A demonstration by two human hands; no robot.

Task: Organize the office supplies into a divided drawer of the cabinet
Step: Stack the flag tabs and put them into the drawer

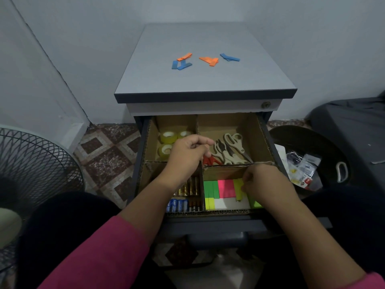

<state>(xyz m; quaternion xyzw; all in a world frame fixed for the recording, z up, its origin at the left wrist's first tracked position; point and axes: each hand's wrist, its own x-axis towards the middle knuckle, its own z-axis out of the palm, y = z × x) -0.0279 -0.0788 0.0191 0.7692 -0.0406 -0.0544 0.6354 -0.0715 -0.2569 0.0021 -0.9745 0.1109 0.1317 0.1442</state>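
Observation:
The cabinet's open drawer [268,140] has cardboard dividers forming several compartments. Tape rolls [167,137] lie back left, scissors [231,147] back right, batteries [183,202] front left, and coloured sticky notes [220,189] front right. My left hand [187,155] hovers over the middle divider with curled fingers by the red scissors handle [209,160]; whether it holds anything is unclear. My right hand [262,182] pinches a yellow-green sticky strip [238,189] in the front right compartment. Orange and blue strips [205,60] lie on the cabinet top.
A fan grille [31,163] stands at the left on the tiled floor. A dark bin [310,142] with packaging sits right of the drawer, beside a black covered object [354,126]. The drawer handle [216,239] is near my knees.

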